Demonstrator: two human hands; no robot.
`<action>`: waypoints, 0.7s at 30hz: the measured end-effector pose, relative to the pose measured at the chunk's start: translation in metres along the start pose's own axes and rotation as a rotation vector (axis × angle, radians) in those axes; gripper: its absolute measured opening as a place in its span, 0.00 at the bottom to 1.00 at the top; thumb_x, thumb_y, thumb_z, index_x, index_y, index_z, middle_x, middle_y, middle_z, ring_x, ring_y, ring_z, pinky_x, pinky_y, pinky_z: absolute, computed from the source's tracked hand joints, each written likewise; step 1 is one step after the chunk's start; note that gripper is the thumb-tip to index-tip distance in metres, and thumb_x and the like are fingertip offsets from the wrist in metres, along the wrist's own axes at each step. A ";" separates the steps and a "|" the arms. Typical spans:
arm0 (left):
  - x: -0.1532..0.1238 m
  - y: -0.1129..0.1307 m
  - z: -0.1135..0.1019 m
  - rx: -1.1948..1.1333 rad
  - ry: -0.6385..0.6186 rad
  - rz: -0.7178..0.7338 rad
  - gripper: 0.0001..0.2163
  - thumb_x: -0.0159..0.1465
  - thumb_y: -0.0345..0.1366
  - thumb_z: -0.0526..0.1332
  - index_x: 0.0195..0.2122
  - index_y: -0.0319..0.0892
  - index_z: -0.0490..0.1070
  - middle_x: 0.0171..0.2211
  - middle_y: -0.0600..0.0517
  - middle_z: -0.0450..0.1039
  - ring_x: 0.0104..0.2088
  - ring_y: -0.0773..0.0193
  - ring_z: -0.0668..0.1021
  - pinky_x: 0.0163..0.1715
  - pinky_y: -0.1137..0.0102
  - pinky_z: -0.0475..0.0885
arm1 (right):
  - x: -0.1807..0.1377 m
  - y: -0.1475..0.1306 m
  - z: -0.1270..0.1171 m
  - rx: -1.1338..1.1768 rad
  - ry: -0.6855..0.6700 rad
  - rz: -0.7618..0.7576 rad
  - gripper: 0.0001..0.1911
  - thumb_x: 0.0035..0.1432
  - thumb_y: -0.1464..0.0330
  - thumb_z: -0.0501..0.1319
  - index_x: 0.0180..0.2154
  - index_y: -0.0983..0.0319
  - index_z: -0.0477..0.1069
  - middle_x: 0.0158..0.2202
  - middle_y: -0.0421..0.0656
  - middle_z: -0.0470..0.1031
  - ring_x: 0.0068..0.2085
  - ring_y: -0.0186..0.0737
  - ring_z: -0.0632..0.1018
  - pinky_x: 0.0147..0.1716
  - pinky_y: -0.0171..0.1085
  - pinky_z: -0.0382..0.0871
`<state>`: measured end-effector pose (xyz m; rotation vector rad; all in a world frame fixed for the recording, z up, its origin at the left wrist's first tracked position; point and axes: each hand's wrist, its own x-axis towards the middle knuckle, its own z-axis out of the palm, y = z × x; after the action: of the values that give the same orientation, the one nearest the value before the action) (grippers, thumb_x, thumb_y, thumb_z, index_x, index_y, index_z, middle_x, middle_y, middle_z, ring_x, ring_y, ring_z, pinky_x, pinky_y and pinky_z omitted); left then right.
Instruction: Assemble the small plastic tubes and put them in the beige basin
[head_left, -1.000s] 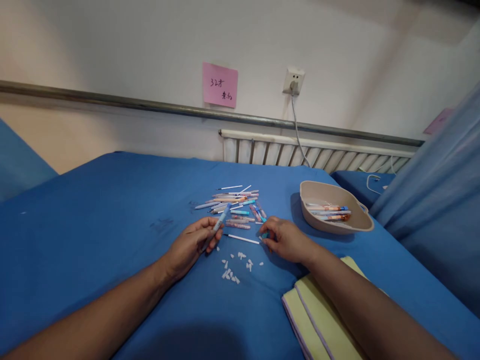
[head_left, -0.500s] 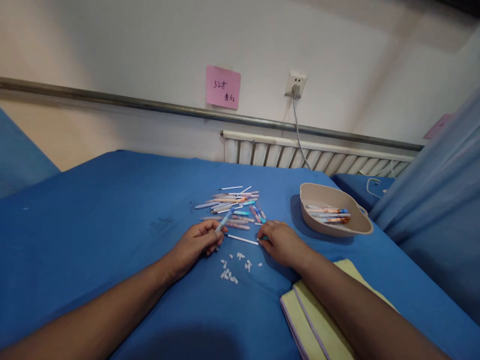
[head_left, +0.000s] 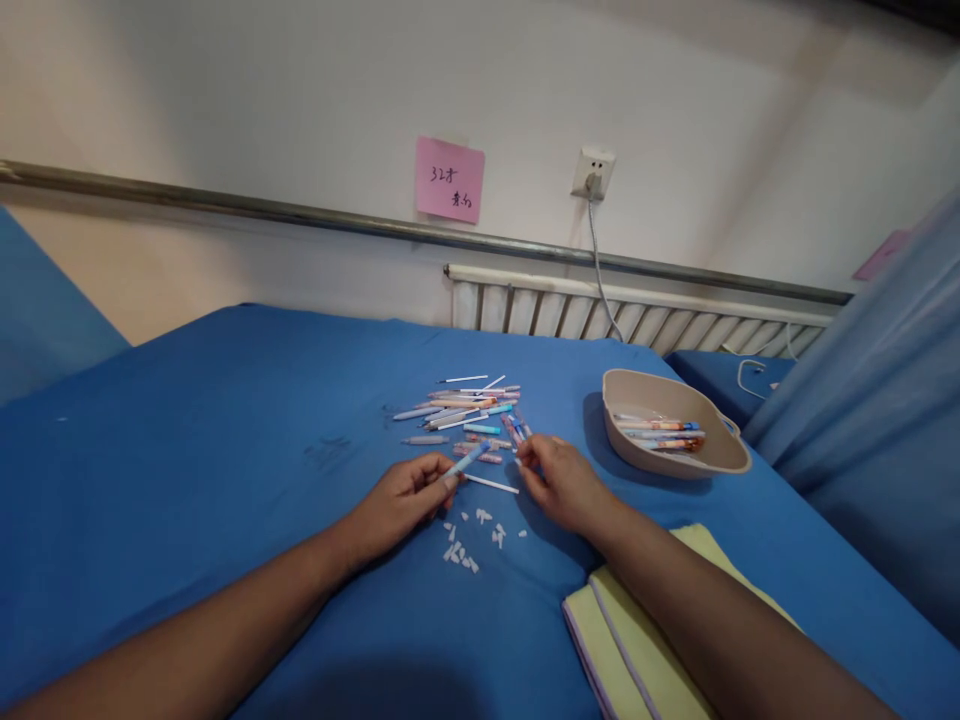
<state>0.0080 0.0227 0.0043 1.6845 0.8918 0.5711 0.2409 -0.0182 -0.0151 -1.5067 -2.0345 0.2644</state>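
My left hand (head_left: 412,498) is closed round a blue pen (head_left: 468,459), whose end points up and to the right. A white pen refill (head_left: 491,484) lies on the blue sheet between my hands. My right hand (head_left: 559,480) has its fingertips curled together beside patterned pen parts (head_left: 514,428); whatever they pinch is too small or hidden to name. Just beyond both hands spreads a pile of pens and refills (head_left: 457,405). Several small white tips (head_left: 456,552) are scattered on the near side of the refill.
A beige basket (head_left: 731,461) with several pens inside stands at the right. Under my right forearm lies a folded yellow towel (head_left: 630,640). The blue sheet (head_left: 225,430) covers the work surface. Behind it are a radiator (head_left: 525,305) and a plugged-in socket (head_left: 594,172).
My left hand has moved slightly right, and the blue pen is tilted lower. My right hand's fingertips have risen a little away from the refill's end. The refill still lies on the sheet.
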 end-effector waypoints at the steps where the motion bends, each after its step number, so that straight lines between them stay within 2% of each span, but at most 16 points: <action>1: -0.001 0.001 0.001 0.031 -0.008 0.011 0.12 0.60 0.44 0.56 0.28 0.41 0.68 0.22 0.56 0.66 0.20 0.70 0.64 0.20 0.76 0.58 | 0.000 0.000 0.001 0.109 0.043 0.008 0.07 0.56 0.71 0.56 0.39 0.61 0.65 0.32 0.42 0.72 0.35 0.38 0.72 0.37 0.36 0.64; 4: -0.003 0.004 0.002 0.119 -0.024 0.051 0.12 0.61 0.44 0.55 0.29 0.42 0.70 0.23 0.56 0.67 0.23 0.68 0.66 0.23 0.75 0.60 | 0.000 -0.001 0.002 0.379 0.138 0.028 0.06 0.58 0.68 0.54 0.38 0.61 0.66 0.29 0.39 0.71 0.31 0.34 0.72 0.33 0.33 0.66; 8: -0.004 0.005 0.003 0.217 -0.016 0.096 0.12 0.62 0.43 0.53 0.29 0.42 0.70 0.24 0.56 0.67 0.26 0.67 0.68 0.27 0.75 0.61 | -0.002 -0.008 0.001 0.523 0.183 0.023 0.09 0.59 0.65 0.55 0.37 0.60 0.71 0.26 0.38 0.68 0.27 0.33 0.71 0.28 0.32 0.65; 14: -0.004 0.003 0.003 0.307 -0.033 0.123 0.13 0.63 0.44 0.52 0.31 0.42 0.70 0.24 0.56 0.67 0.27 0.66 0.68 0.28 0.74 0.62 | -0.003 -0.017 -0.001 0.561 0.164 -0.026 0.11 0.60 0.67 0.54 0.38 0.60 0.74 0.29 0.40 0.71 0.29 0.33 0.73 0.32 0.33 0.67; 18: -0.005 0.004 0.002 0.366 -0.071 0.124 0.14 0.64 0.45 0.50 0.33 0.41 0.69 0.25 0.57 0.66 0.28 0.67 0.68 0.29 0.75 0.63 | -0.005 -0.016 0.000 0.563 0.141 0.001 0.07 0.58 0.68 0.56 0.36 0.61 0.71 0.24 0.38 0.72 0.27 0.32 0.73 0.29 0.31 0.65; 21: -0.005 0.005 0.001 0.405 -0.091 0.133 0.14 0.64 0.45 0.49 0.35 0.41 0.69 0.27 0.56 0.67 0.29 0.67 0.69 0.30 0.75 0.64 | -0.005 -0.016 -0.001 0.501 0.189 -0.039 0.05 0.57 0.70 0.57 0.34 0.61 0.72 0.26 0.39 0.72 0.28 0.33 0.73 0.30 0.32 0.66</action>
<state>0.0071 0.0178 0.0094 2.1301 0.8745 0.4151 0.2296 -0.0287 -0.0078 -1.1321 -1.6850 0.5476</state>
